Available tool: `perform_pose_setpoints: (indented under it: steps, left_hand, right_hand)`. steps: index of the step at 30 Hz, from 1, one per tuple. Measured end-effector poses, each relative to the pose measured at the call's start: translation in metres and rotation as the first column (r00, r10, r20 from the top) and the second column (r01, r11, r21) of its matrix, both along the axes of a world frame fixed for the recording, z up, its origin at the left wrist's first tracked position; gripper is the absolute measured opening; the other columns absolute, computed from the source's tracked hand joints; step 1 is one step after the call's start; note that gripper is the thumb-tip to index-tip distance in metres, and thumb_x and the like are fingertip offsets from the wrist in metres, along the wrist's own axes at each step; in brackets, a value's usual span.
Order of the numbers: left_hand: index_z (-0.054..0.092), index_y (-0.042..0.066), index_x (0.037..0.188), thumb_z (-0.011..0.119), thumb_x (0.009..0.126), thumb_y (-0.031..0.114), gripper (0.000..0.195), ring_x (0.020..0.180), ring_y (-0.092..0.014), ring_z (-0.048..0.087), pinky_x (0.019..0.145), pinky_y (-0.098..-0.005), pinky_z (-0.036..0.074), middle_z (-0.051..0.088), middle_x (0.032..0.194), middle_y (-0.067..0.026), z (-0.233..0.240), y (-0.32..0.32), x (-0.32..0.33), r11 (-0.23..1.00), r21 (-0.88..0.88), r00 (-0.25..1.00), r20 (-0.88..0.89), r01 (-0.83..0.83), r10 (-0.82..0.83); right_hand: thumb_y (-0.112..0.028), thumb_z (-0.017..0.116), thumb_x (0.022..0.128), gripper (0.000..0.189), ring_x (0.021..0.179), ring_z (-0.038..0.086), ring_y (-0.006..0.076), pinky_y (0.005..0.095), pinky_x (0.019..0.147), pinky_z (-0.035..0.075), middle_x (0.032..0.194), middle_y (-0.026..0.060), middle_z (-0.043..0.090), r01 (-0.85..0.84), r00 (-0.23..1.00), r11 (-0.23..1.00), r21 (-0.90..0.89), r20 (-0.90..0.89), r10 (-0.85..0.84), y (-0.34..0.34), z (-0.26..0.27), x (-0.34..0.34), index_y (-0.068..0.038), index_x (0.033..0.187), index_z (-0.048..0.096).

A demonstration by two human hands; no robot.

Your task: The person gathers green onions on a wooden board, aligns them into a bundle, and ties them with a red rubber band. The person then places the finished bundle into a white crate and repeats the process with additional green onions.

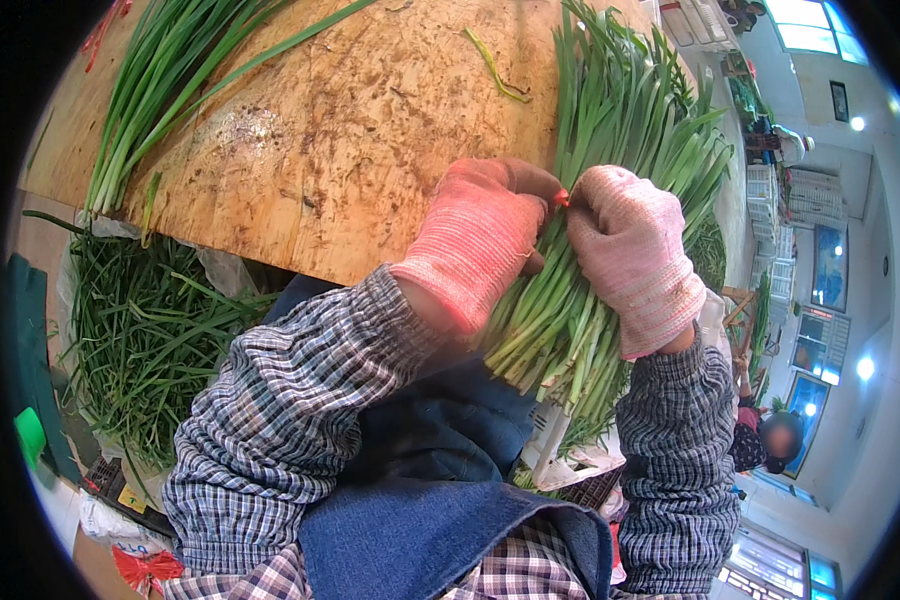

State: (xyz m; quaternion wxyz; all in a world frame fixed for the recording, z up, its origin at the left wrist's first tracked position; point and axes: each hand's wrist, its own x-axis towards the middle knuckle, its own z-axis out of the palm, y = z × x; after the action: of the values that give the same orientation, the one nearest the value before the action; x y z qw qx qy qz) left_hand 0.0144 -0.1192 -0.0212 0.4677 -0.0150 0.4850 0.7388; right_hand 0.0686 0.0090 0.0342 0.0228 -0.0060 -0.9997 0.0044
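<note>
A thick bundle of garlic chives [630, 112] lies at the right edge of the wooden table, its pale cut stems [555, 330] towards me. Both hands wear pinkish knitted gloves. A short bit of red tie [562, 197] shows between my fingertips, on top of the bundle. My left hand [487, 225] pinches it from the left, fingers curled against the stems. Closed in a fist, my right hand [630, 247] meets it from the right; its fingertips are partly hidden, and the tie's path around the bundle is out of sight.
A smaller bunch of chives [165, 97] lies on the wooden tabletop [330, 150] at the left. Loose greens [142, 337] fill a plastic-lined container below its edge. A white plastic crate [562, 450] stands under the stems. Another person [765, 442] is at the far right.
</note>
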Motion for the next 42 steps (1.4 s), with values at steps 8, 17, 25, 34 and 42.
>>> perform_pose_setpoints:
  steps: [8,17,25,34,42]
  left_hand:
    - [0.063,0.000,0.095,0.060,0.082,0.007,0.016,0.055,-0.011,0.055,0.047,-0.0209,0.046,0.063,0.079,-0.0047,-0.007,0.003,-0.003,0.999,0.039,0.998,0.057,-0.001,-0.001]
    - [0.064,0.000,0.091,0.064,0.081,0.016,0.018,0.064,-0.010,0.055,0.049,-0.0222,0.048,0.058,0.075,-0.0022,-0.004,0.001,-0.014,0.991,0.072,0.990,0.079,0.109,-0.114]
    - [0.065,0.002,0.090,0.062,0.082,0.016,0.016,0.058,-0.011,0.053,0.048,-0.0239,0.046,0.059,0.073,-0.0021,0.004,0.002,-0.013,0.995,0.017,0.991,0.095,0.097,-0.098]
    - [0.065,0.003,0.087,0.062,0.081,0.013,0.012,0.052,-0.014,0.051,0.047,-0.0256,0.044,0.061,0.072,-0.0048,-0.021,0.010,-0.014,0.987,0.032,0.932,-0.335,0.159,-0.139]
    - [0.066,0.002,0.084,0.058,0.078,0.014,0.015,0.065,-0.026,0.060,0.058,-0.0339,0.048,0.063,0.073,-0.0139,-0.008,0.016,-0.023,0.889,-0.432,0.428,-0.783,0.149,-0.452]
  right_hand:
    - [-0.013,0.060,0.068,0.009,0.070,0.060,0.0334,0.0424,0.061,0.048,0.070,0.0133,0.057,0.048,0.998,0.999,-0.018,-0.033,-0.048,-0.004,0.000,0.000,-0.006,0.071,0.055]
    - [-0.013,0.059,0.069,0.009,0.070,0.059,0.0339,0.0423,0.060,0.048,0.071,0.0136,0.056,0.024,0.998,0.999,-0.033,-0.055,-0.026,-0.003,-0.002,0.002,-0.006,0.071,0.054]
    - [-0.013,0.059,0.069,0.009,0.069,0.059,0.0340,0.0425,0.060,0.048,0.071,0.0137,0.056,0.012,0.999,1.000,-0.026,-0.049,-0.013,-0.002,-0.003,0.002,-0.006,0.071,0.054]
    - [-0.014,0.059,0.070,0.009,0.070,0.059,0.0340,0.0425,0.061,0.048,0.072,0.0141,0.057,0.011,1.000,1.000,-0.015,-0.020,-0.011,-0.001,-0.001,0.001,-0.006,0.072,0.055]
    - [-0.012,0.059,0.070,0.008,0.070,0.059,0.0342,0.0428,0.061,0.048,0.071,0.0141,0.057,-0.015,0.999,0.999,-0.045,-0.043,0.013,0.002,-0.001,0.004,-0.006,0.072,0.054]
